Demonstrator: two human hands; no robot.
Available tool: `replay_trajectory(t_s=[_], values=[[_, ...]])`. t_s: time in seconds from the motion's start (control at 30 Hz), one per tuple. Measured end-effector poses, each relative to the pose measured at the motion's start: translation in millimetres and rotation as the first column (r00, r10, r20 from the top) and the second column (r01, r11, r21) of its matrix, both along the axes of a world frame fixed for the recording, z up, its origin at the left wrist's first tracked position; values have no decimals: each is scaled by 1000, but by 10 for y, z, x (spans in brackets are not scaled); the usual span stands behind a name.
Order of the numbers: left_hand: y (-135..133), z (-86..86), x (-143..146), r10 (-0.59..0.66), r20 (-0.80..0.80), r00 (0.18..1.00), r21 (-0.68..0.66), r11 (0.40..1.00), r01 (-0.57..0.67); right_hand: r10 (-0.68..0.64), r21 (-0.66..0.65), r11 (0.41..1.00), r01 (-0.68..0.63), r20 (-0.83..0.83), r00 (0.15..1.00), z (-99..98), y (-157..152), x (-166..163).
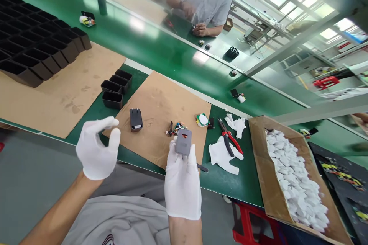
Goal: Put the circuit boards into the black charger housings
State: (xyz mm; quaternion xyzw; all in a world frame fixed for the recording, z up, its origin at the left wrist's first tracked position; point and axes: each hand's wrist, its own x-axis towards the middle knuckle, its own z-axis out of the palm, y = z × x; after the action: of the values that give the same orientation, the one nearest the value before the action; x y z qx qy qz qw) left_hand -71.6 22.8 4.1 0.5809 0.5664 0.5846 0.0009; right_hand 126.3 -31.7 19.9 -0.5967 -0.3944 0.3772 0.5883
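Right grip [183, 183] pinches a grey slotted block [184, 145], held above the near edge of the cardboard sheet [155, 99]; my left grip [96, 151] curves open, holding nothing, near the black plug case [136, 118]. I judge handling the block to be the step in hand; moving it calls for a steady hold

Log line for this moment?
left hand: open, empty | right hand: holding grey slotted piece | cardboard: black plug on top | pliers: partly on white glove

Matt plastic casing [184, 147], cardboard sheet [165, 101] (slightly creased), glossy green belt [161, 40]
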Motion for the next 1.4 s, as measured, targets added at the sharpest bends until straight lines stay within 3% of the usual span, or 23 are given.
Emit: replay_trajectory(t_s=[0.03,0.1,0.2,0.27,0.37,0.43,0.57,0.6,0.83,1.07,1.27,1.4], values=[[-51,71,37,-29,-96,995,31,999,33,-6,-16,1000,6,5,1000,75,9,-11],[-156,245,179,-268,-249,931,34,958,285,-31,-42,999,31,-3,1000,235,15,-23],[-209,502,503,-384,-307,871,-129,923,362,-43,-57,997,46,56,998,452,23,6],[-117,633,703,-401,-333,853,-132,916,379,-48,-49,997,55,139,989,567,92,72],[210,814,903,-413,-356,838,-116,910,399,-49,-30,998,56,194,980,703,381,269],[511,946,984,-479,-368,797,-232,877,420,-16,-25,999,22,203,979,775,691,465],[1192,1158,1108,-677,-247,693,-566,681,463,71,40,996,-84,269,961,853,1422,875],[1361,1180,1137,-692,-252,676,-591,663,459,88,48,993,-108,304,948,861,1595,957],[2294,1108,1304,-755,-319,572,-671,607,426,250,-56,962,-267,567,785,808,2495,1319],[2982,932,1444,-827,-300,475,-761,508,404,411,-222,908,-355,636,653,687,3150,1571],[3395,627,1678,-820,-188,541,-823,432,369,512,-323,856,-403,629,585,701,3526,1515],[3523,529,1668,-764,-135,631,-823,441,358,510,-380,859,-343,696,506,844,3397,1643]])
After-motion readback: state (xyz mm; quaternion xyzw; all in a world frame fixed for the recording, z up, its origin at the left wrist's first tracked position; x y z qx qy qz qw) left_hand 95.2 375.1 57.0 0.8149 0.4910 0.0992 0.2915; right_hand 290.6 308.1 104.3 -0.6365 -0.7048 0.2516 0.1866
